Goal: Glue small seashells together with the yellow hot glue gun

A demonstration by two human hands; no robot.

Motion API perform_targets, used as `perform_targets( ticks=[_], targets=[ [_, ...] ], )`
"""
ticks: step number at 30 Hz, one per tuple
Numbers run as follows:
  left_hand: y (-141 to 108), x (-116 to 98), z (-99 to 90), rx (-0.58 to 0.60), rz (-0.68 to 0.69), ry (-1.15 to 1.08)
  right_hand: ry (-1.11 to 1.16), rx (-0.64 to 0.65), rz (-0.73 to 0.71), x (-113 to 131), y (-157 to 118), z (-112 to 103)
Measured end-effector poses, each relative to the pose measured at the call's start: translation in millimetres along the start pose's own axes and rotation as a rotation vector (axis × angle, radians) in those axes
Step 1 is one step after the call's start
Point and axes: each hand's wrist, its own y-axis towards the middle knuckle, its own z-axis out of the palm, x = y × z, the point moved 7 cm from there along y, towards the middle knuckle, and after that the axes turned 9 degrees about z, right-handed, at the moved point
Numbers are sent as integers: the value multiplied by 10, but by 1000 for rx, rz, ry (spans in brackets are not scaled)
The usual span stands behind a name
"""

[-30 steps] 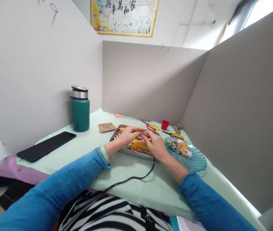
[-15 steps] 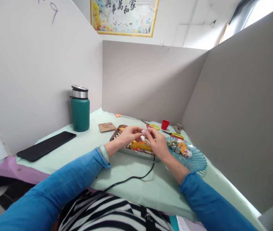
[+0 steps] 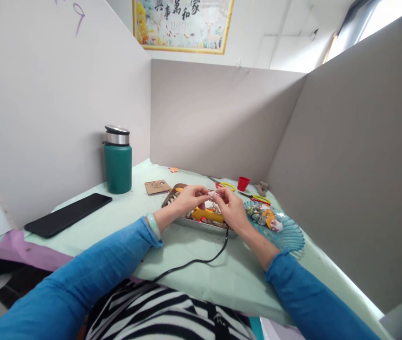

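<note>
Near the centre of the frame, the left hand (image 3: 188,199) and the right hand (image 3: 234,211) meet with their fingertips almost together. Both hands are narrow, and between them they pinch a small whitish piece (image 3: 212,194). Its exact form is too small to tell, and I cannot say if it is one part or several.

This piece is held above the metal tray (image 3: 201,227), so it is not set down anywhere. In the tray lie many small pebble-like and shell-like bits, and also a yellow tool (image 3: 206,215), which looks like a hot glue gun, with a black cord (image 3: 201,261) running to the lower centre. Neither hand grips this tool.

At the right of centre, the blue glass plate (image 3: 295,240) carries a group of mixed pieces (image 3: 260,216), greenish, grey, orange and white. In my judgement, these are put apart from the loose bits, while the piece in the fingers is in the middle of handling. The plate has bare surface around the group, and many bits are in the tray, so some work seems to be left, but how much I cannot tell. Beyond the plate lie the scissors (image 3: 260,200), near the red cup (image 3: 243,183).
</note>
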Motion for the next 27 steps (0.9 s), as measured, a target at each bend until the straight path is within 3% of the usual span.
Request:
perform_targets(
  ticks=[11, 27],
  targets=[
    [-20, -36, -24, -20, -10, -76, -88, 45, 12, 31, -15, 22],
    [-12, 20, -35, -40, -19, -7, -219, 21, -25, 30, -28, 25]
  ],
)
